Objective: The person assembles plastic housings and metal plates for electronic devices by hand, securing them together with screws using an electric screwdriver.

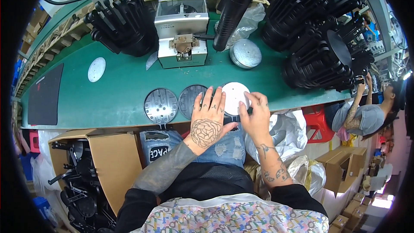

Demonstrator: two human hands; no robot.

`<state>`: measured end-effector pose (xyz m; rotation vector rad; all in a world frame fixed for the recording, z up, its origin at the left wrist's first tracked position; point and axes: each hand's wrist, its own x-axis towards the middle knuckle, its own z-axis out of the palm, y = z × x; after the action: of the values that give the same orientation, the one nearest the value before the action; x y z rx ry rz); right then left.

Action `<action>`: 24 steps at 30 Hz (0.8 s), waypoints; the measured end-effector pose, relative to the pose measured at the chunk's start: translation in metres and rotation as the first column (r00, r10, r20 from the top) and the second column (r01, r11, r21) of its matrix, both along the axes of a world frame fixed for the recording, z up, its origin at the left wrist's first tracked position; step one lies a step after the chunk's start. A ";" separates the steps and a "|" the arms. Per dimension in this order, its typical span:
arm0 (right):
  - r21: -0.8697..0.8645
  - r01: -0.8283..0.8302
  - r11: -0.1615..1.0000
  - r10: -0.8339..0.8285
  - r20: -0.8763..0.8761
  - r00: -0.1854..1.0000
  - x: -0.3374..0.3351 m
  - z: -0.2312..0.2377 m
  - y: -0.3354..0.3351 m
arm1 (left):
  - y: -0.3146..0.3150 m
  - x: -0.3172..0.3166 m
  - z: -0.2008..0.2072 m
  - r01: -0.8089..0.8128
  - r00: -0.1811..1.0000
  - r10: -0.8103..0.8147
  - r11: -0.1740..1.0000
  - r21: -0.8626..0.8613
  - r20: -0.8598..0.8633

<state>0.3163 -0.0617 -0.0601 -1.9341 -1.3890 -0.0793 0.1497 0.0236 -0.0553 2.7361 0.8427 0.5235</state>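
Observation:
Side by side along the table's near edge lie a ribbed black round plastic base (161, 105), a second black round base (188, 99) and a bright white round plate (236, 97) with small holes. A black rim shows beneath the white plate's lower edge. My left hand (207, 123) lies flat with fingers stretched, covering part of the middle base and reaching the white plate's left edge. At that plate's right edge, my right hand (256, 114) has its thumb and bent forefinger on the rim. Its other fingers are curled.
A small grey machine (183, 30) stands behind the bases, with a black cylindrical tool (235, 15) hanging beside it. Stacked silver discs (246, 54) and bundled black folding parts (319, 60) are to the right. One loose disc (97, 69) lies left. A cardboard box (114, 164) stands below.

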 end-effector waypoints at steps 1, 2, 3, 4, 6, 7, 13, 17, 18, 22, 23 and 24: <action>0.033 -0.015 0.999 0.011 0.095 0.995 -0.004 -0.004 -0.004 | 0.000 0.000 -0.002 -0.002 1.000 0.002 1.000 0.000 0.006; 0.022 -0.036 0.999 0.034 0.081 0.996 -0.008 -0.005 -0.009 | 0.001 0.000 -0.002 -0.001 1.000 0.001 1.000 -0.002 0.002; 0.010 -0.056 0.998 0.056 0.069 0.996 -0.011 -0.006 -0.015 | 0.002 0.002 -0.003 -0.001 1.000 0.001 1.000 -0.007 0.004; 0.004 -0.064 0.998 0.064 0.081 0.995 -0.013 -0.008 -0.019 | 0.003 0.003 -0.004 -0.001 1.000 0.001 1.000 -0.011 0.006; -0.006 -0.069 0.998 0.069 0.126 0.990 -0.015 -0.009 -0.022 | 0.004 0.004 -0.003 0.005 1.000 -0.006 1.000 -0.013 -0.019; -0.013 -0.076 0.997 0.077 0.173 0.982 -0.016 -0.008 -0.022 | 0.005 0.004 -0.002 0.009 0.999 -0.009 1.000 -0.010 -0.043; -0.019 -0.040 0.999 0.042 0.118 0.992 0.006 0.004 -0.001 | 0.004 0.004 0.004 0.002 0.999 -0.005 0.998 -0.066 -0.038; 0.044 0.093 0.995 -0.097 0.101 0.990 0.036 0.023 0.063 | 0.005 -0.004 0.008 0.009 0.999 -0.011 0.999 -0.042 -0.037; 0.038 0.123 0.992 -0.127 0.152 0.980 0.043 0.024 0.076 | 0.004 -0.011 0.010 0.032 0.999 -0.032 0.999 -0.024 0.016; 0.001 -0.006 1.000 0.005 0.368 0.930 0.067 0.023 0.091 | 0.001 -0.053 0.021 -0.032 0.987 0.033 0.999 -0.011 0.155; 0.002 -0.020 1.000 0.018 0.413 0.911 0.066 0.021 0.088 | 0.002 -0.065 0.018 -0.073 0.981 0.072 0.997 -0.002 0.180; 0.003 -0.044 0.999 0.037 0.458 0.888 0.063 0.022 0.087 | 0.004 -0.076 0.018 -0.121 0.976 0.121 0.993 -0.015 0.181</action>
<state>0.3795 0.0250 -0.0378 -1.9495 -1.7227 -0.5573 0.0740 0.0272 -0.0378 2.5957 0.9651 0.7812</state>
